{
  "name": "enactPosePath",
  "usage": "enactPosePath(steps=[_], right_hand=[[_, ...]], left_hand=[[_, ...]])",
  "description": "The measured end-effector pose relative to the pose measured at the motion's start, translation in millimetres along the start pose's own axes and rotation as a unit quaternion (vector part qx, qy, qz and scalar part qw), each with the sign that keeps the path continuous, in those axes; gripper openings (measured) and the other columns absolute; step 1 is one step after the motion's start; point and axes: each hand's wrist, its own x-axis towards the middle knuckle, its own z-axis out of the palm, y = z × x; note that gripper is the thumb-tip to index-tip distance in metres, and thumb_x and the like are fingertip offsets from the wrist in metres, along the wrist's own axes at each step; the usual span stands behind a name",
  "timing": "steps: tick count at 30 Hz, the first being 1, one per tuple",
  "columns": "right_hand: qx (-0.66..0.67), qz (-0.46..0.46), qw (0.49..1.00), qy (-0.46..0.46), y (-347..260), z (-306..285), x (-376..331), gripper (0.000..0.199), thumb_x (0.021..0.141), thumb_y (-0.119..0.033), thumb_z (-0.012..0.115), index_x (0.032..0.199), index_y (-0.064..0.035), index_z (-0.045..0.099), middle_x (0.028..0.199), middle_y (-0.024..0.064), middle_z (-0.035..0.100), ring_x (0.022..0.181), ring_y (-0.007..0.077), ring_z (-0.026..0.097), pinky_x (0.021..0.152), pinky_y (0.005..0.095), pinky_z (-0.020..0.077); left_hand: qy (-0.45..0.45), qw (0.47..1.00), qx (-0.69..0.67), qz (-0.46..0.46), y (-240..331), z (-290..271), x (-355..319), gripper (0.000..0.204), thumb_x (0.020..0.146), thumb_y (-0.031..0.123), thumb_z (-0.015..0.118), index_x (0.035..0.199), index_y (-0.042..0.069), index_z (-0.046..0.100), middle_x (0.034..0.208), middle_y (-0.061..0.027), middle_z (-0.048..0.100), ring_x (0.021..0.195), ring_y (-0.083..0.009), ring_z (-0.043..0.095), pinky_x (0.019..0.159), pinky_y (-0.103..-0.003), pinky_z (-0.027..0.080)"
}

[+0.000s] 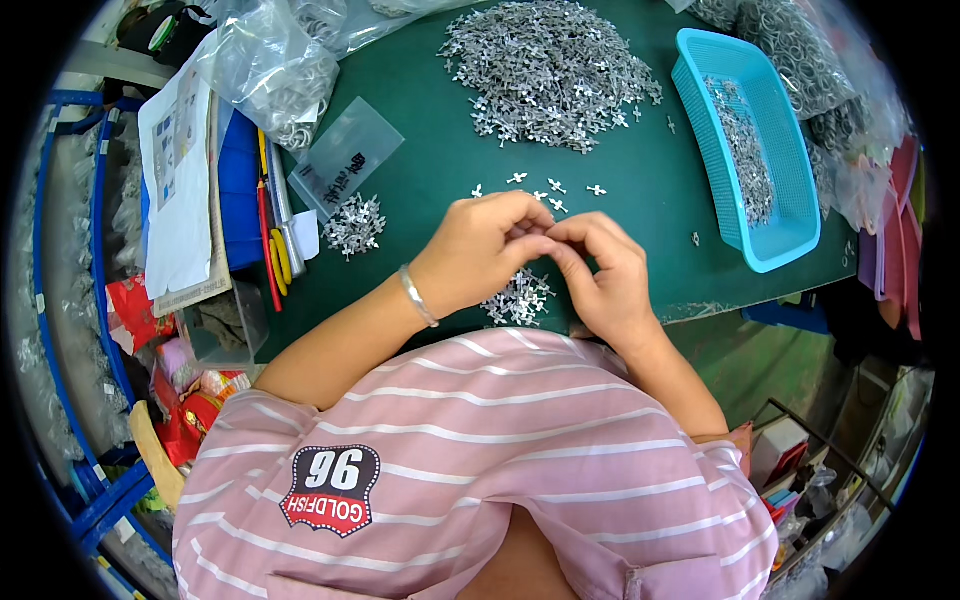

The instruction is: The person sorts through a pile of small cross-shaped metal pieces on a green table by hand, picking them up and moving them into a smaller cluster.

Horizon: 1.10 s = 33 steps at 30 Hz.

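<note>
Several loose silver cross-shaped pieces are scattered on the green desk just beyond the grip, long axes turned various ways, the left hand being nearer to them. A small heap of such pieces is gathered on the grip's near side, partly hidden by it. The left hand and right hand are brought together at the fingertips; whether anything is pinched cannot be told. Farther beyond, a large pile is heaped; rightward, a blue basket is set.

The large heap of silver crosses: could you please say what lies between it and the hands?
In the head view, several loose silver crosses lie on the green tabletop.
</note>
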Motion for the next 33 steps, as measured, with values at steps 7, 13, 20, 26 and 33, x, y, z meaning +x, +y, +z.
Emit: enactPosePath(steps=[7,13,20,26,33], right_hand=[[-0.19,-0.07,0.978,0.045,21.7,-23.4,17.3,0.013,0.081,0.004,0.067,0.094,-0.0003,0.068,0.092,0.0159,0.064,0.087,0.0349,0.063,0.076,0.0401,0.0527],[-0.218,-0.07,0.973,0.0,38.4,-27.3,33.2,0.01,0.082,0.003,0.067,0.091,-0.0006,0.067,0.092,0.0122,0.063,0.088,0.0331,0.062,0.077,0.0414,0.0515],[-0.237,-0.098,0.967,-0.01,27.8,-11.5,48.4,0.006,0.081,-0.002,0.069,0.087,-0.003,0.068,0.089,0.0098,0.063,0.088,0.0307,0.061,0.078,0.041,0.0509],[-0.285,-0.099,0.953,-0.03,30.2,-9.4,52.8,0.005,0.081,-0.004,0.069,0.086,-0.0041,0.068,0.088,0.0102,0.064,0.087,0.0321,0.062,0.077,0.044,0.0497],[-0.259,-0.072,0.963,-0.012,27.0,-21.7,52.2,0.004,0.082,-0.006,0.069,0.086,-0.0047,0.068,0.086,0.0101,0.064,0.085,0.0324,0.062,0.077,0.043,0.0493]], left_hand=[[0.142,0.968,0.203,0.03,-10.4,-68.1,-34.8,0.004,0.087,-0.003,0.067,0.091,-0.003,0.068,0.086,-0.0078,0.067,0.074,-0.0127,0.066,0.068,-0.025,0.053],[0.159,0.916,0.369,0.02,-25.8,-109.5,-56.1,0.007,0.086,-0.003,0.066,0.093,-0.002,0.068,0.087,-0.0104,0.064,0.074,-0.0187,0.064,0.067,-0.028,0.051],[0.163,0.933,0.298,0.116,-17.3,-75.2,-23.8,0.009,0.084,-0.002,0.067,0.093,0.0,0.068,0.09,-0.0127,0.065,0.079,-0.0275,0.065,0.072,-0.033,0.052],[0.111,0.928,0.294,0.201,-22.5,-23.4,33.6,0.008,0.081,0.001,0.069,0.088,0.003,0.066,0.087,-0.013,0.063,0.084,-0.033,0.063,0.075,-0.041,0.051],[0.085,0.922,0.333,0.177,-41.2,-17.1,43.9,0.006,0.08,0.001,0.069,0.084,0.003,0.066,0.085,-0.0137,0.063,0.084,-0.0355,0.063,0.076,-0.044,0.051]])
